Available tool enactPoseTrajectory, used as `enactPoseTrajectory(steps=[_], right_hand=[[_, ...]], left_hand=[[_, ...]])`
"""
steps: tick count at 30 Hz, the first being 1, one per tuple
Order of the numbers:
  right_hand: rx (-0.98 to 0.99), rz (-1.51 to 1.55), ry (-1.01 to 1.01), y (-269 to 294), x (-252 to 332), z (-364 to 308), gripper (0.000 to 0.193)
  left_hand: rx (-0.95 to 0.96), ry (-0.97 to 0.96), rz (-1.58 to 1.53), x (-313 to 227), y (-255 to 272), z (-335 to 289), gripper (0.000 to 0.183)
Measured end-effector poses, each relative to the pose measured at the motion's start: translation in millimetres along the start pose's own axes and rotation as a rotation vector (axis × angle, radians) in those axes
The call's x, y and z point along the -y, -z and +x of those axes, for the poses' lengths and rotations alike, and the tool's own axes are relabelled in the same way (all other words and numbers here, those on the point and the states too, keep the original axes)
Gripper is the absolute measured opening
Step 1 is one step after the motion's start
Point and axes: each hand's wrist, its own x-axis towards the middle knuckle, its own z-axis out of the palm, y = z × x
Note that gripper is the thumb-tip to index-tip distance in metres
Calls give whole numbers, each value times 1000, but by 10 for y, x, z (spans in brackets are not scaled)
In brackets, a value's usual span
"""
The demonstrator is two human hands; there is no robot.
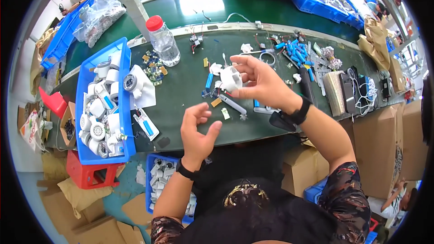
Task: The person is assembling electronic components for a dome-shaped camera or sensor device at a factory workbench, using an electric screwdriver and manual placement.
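Above the green workbench (181, 90), my right hand (264, 81) grips a round white plastic housing (231, 79) between thumb and fingers. My left hand (198, 133) hovers near the bench's front edge with nothing in it, its fingers loosely bent and the thumb apart. Beneath the housing lie a blue battery cell (209, 80), a slim grey tool (233, 104) and a small pale circuit board (225, 113). To the left, a white device with a round end (134, 84) rests on white paper (148, 96). Close by is an opened white casing (146, 125) with a blue cell inside.
A blue bin (128, 122) of white housings stands at left. Behind it are a pile of circuit boards (156, 70) and a clear red-lidded bottle (165, 45). Blue cells (296, 52), scissors (267, 57) and a phone (347, 92) lie at right. Other people work farther off.
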Motion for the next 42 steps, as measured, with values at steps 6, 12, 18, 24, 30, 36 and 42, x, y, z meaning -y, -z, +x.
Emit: enactPoseTrajectory(steps=[6, 12, 18, 24, 30, 36, 42], right_hand=[[-34, 99, -28, -249, -153, -336, 68], [123, 847, -167, -234, -334, -529, 53], [112, 1058, -198, -310, -392, -687, 57], [151, 1169, -173, -393, -566, -806, 53], [125, 1214, -151, -437, -574, -865, 52], [155, 1267, -122, -479, -668, -920, 56], [160, 1278, -126, -524, -677, -954, 59]], left_hand=[[69, 223, -390, -221, -270, 121, 67], [209, 333, -608, -227, -301, 122, 56], [155, 222, -575, -378, -288, -19, 44], [71, 35, -418, -312, -270, -81, 21], [43, 51, -379, -351, -257, -182, 22], [44, 19, -387, -356, -249, -256, 35], [31, 74, -329, -365, -234, -316, 41]])
